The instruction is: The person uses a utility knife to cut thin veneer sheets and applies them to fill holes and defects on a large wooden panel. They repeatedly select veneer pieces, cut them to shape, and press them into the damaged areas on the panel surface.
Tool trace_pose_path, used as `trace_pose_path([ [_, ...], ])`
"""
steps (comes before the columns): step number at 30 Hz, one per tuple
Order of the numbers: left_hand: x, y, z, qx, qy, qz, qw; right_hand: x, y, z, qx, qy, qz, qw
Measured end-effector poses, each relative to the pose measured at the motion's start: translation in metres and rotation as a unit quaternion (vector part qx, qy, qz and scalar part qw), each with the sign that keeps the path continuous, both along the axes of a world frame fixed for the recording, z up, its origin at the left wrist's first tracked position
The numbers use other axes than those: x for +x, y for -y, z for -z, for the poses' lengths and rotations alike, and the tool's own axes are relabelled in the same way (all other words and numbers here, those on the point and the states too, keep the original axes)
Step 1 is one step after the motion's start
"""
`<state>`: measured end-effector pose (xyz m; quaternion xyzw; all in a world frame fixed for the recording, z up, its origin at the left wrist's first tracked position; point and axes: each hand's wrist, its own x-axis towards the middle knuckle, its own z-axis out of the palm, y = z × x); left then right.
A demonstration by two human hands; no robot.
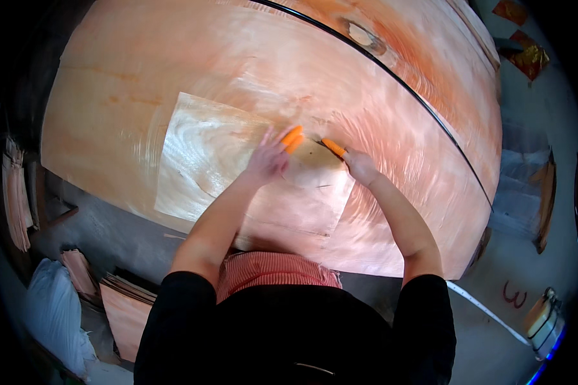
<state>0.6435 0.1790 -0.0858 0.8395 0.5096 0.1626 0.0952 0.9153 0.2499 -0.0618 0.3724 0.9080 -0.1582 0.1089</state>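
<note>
Over the upper right part of a pale rectangular wood sheet (189,160), working with both hands close together but not touching. Stretching the left hand (266,160) across the sheet with loosely extended, unclenched fingers, wearing orange finger covers (293,138); blurring too much there to tell whether pressing on the wood. Bending the right hand (362,168) just beyond the sheet's right edge, pointing an orange-covered finger (333,148) inward, right beside a thin dark object (320,142); curling the fingers, but showing too little to tell whether gripping it. Having the rectangular sheet lying flat on a large pinkish wood sheet (424,231), beneath both forearms, with a black strip (401,81) curving across farther off. Wearing a black shirt (302,333), with a red-striped cloth (276,268) showing at the waist.
</note>
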Motion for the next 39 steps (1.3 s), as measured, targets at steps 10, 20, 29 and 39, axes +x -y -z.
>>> trace_pose_path([
  [10, 0.023, 0.000, -0.004, -0.010, 0.032, -0.040, 0.999, 0.023, 0.155, 0.030, -0.064, -0.058, 0.465, 0.881],
  [20, 0.031, -0.003, -0.010, 0.002, 0.026, -0.030, 0.999, 0.009, 0.195, 0.010, -0.131, -0.100, 0.523, 0.836],
  [29, 0.030, -0.002, -0.008, -0.013, -0.004, -0.029, 0.999, 0.036, 0.140, 0.025, -0.002, -0.437, 0.600, 0.670],
  [39, 0.026, -0.003, -0.009, -0.018, -0.004, -0.018, 1.000, 0.028, 0.115, 0.004, -0.256, -0.439, 0.653, 0.562],
])
